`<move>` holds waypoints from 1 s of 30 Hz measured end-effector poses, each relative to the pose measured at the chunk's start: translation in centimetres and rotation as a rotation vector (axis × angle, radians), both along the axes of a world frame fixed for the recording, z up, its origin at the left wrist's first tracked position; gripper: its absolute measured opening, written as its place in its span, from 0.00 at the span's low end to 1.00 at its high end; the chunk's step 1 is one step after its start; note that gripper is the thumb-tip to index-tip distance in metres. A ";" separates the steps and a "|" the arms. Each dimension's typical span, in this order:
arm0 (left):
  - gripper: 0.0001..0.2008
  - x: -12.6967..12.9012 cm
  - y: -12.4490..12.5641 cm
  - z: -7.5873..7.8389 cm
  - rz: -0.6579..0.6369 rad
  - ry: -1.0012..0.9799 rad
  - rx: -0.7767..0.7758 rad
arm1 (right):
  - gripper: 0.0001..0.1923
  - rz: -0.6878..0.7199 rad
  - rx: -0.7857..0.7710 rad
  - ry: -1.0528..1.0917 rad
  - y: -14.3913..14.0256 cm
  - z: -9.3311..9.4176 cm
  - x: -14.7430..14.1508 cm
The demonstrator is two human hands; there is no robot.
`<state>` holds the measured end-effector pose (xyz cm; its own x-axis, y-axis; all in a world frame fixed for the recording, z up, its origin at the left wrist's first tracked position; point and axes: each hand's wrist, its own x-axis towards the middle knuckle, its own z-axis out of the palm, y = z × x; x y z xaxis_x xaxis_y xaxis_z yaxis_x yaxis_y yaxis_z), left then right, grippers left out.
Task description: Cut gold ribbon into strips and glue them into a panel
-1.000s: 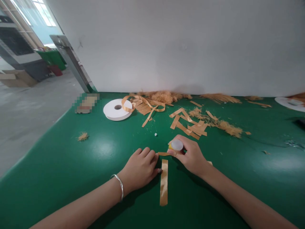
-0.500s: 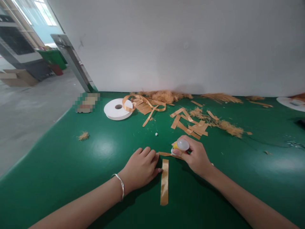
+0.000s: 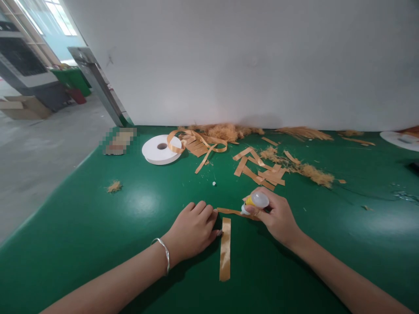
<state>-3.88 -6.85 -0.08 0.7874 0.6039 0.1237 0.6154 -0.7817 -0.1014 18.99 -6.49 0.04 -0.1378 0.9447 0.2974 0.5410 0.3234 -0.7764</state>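
My left hand (image 3: 193, 230) rests palm down on the green table (image 3: 81, 226), fingertips pinning the left end of a short golden ribbon strip (image 3: 229, 211) that lies crosswise. A longer golden strip (image 3: 224, 248) lies lengthwise just below it, beside my thumb. My right hand (image 3: 278, 216) grips a small glue bottle (image 3: 257, 201) with a yellow neck, tilted so that its tip touches the crosswise strip near the right end. A silver bangle sits on my left wrist.
A white tape roll (image 3: 161, 149) lies at the back left with loose golden ribbon (image 3: 196, 144) looped on it. Several cut strips (image 3: 258, 170) and frayed fibre heaps (image 3: 314, 174) are scattered toward the wall. A white disc (image 3: 401, 140) sits far right. The table's left edge drops to the floor.
My right hand has slid the glue bottle to the right along the crosswise strip, tilting it further over. My left hand has stayed in place.
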 end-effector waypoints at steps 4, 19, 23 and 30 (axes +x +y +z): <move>0.17 0.1 0.0 0.0 -0.004 -0.005 0.000 | 0.15 -0.007 -0.001 0.004 -0.2 0.1 0.4; 0.18 0.2 0.1 0.2 -0.010 -0.004 0.002 | 0.17 -0.068 -0.013 0.047 -1.1 -0.1 2.4; 0.17 0.3 0.2 0.2 -0.010 -0.018 -0.004 | 0.16 -0.087 -0.017 0.061 -1.2 0.0 3.0; 0.18 0.2 0.3 0.1 -0.021 -0.017 0.016 | 0.15 -0.137 -0.020 0.090 -1.7 -0.3 4.2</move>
